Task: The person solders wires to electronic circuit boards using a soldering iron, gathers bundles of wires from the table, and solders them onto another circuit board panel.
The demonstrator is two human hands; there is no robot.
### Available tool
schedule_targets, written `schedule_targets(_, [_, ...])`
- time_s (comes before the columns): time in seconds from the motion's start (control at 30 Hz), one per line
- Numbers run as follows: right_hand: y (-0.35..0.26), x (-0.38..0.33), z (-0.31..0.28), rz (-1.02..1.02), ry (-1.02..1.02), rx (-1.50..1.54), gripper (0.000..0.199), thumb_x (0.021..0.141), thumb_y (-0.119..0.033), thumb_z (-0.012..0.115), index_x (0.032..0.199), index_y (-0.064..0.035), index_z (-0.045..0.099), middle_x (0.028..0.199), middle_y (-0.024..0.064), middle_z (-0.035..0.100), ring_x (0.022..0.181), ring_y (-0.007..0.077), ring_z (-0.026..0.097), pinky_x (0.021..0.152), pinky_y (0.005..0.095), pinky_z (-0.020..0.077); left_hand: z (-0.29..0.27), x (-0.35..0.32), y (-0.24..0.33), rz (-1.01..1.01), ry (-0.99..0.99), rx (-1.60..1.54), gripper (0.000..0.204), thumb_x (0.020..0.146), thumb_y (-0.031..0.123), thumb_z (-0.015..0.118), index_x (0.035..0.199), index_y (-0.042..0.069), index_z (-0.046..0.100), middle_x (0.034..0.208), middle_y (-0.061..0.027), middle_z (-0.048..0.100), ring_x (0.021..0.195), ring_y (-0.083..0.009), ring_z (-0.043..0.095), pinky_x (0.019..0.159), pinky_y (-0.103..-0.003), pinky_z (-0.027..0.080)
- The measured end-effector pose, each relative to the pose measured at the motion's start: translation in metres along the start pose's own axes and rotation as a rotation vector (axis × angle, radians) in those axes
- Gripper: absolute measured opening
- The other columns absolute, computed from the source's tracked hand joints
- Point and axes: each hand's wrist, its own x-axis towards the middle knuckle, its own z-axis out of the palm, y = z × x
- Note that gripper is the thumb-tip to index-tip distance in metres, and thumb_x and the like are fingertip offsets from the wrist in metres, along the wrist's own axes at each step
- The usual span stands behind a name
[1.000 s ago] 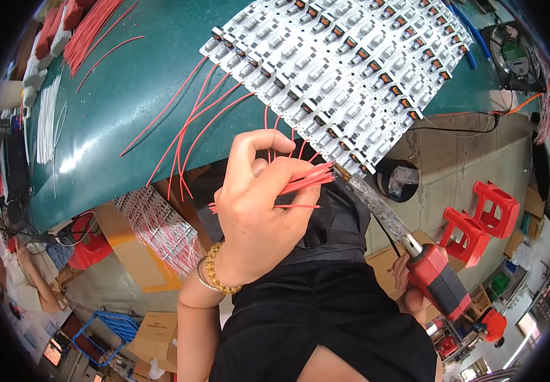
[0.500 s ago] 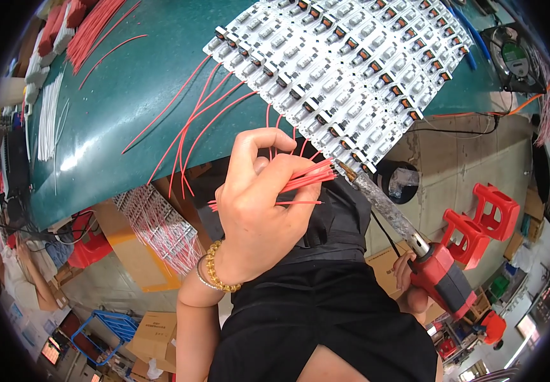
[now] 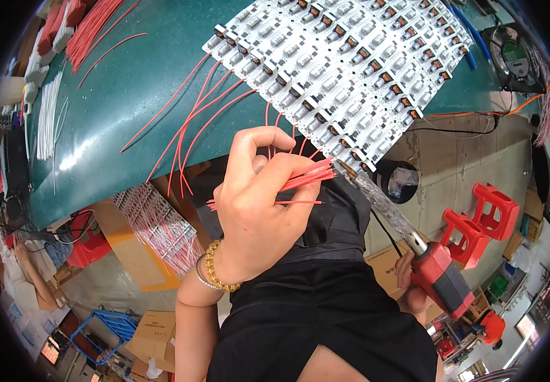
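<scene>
A bundle of red wires (image 3: 310, 177) is pinched in my left hand (image 3: 259, 197), the wire ends pointing right toward the board's lower corner. My right hand (image 3: 413, 286) is closed round the red and black handle of a soldering iron (image 3: 383, 207). Its tip lies at the board's near corner, close beside the wire ends; whether they touch I cannot tell. The white circuit-board panel (image 3: 351, 89) carries rows of small components and lies tilted across the table edge. Several red wires (image 3: 189, 127) hang from its near left edge.
The green table (image 3: 116, 140) bears loose red wires (image 3: 93, 32) and white wires (image 3: 47, 118) at the left. Below its edge stands a carton with wired boards (image 3: 163, 223). Red stools (image 3: 479, 223) stand at right, a blue crate (image 3: 106, 334) at lower left. Another person's arm (image 3: 36, 274) shows at far left.
Hardly anything differs. The soldering iron's tip has shifted very slightly at the board's corner, and my left hand keeps its hold on the red wires.
</scene>
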Motion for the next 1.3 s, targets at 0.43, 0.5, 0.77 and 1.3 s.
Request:
schedule_targets(0.43, [-0.015, 0.003, -0.003, 0.218, 0.050, -0.180, 0.030, 0.075, -0.029, 0.076, 0.084, -0.0068, 0.058, 0.075, 0.0040, 0.061, 0.070, 0.0154, 0.060, 0.065, 0.0289, 0.0470, -0.008, -0.001, -0.003, 0.027, 0.044, 0.059, 0.014, 0.072, -0.003, 0.075, 0.083, 0.000, 0.066, 0.096, -0.0112, 0.058, 0.071, -0.0176, 0.058, 0.061, -0.027, 0.048])
schedule_targets(0.5, [-0.036, 0.016, 0.008, 0.266, 0.026, -0.258, 0.026, 0.077, -0.027, 0.073, 0.081, -0.0069, 0.057, 0.070, 0.0028, 0.061, 0.065, 0.0132, 0.059, 0.060, 0.0271, 0.0464, -0.017, 0.000, -0.008, 0.115, 0.067, 0.110, 0.016, 0.071, -0.002, 0.074, 0.084, 0.003, 0.066, 0.097, -0.0088, 0.058, 0.059, -0.0160, 0.057, 0.054, -0.027, 0.047])
schedule_targets(0.77, [-0.045, 0.033, 0.029, 0.180, 0.213, 0.174, 0.027, 0.082, -0.025, 0.068, 0.072, -0.0073, 0.049, 0.055, 0.0013, 0.054, 0.050, 0.0090, 0.053, 0.048, 0.0219, 0.0412, -0.062, -0.017, -0.016, -0.009, 0.143, 0.234, 0.008, 0.084, -0.001, 0.064, 0.092, -0.002, 0.067, 0.080, -0.0115, 0.062, 0.070, -0.0203, 0.059, 0.065, -0.028, 0.047])
schedule_targets(1.3, [-0.036, 0.018, 0.022, -0.174, -0.067, 0.506, 0.097, 0.073, -0.075, 0.058, 0.131, 0.0024, 0.044, 0.052, -0.0078, 0.044, 0.043, 0.0082, 0.045, 0.046, 0.0249, 0.0379, -0.001, -0.010, 0.005, 0.036, -0.027, -0.041, 0.017, 0.071, -0.001, 0.077, 0.079, -0.003, 0.062, 0.091, -0.0104, 0.058, 0.071, -0.0184, 0.059, 0.061, -0.027, 0.048])
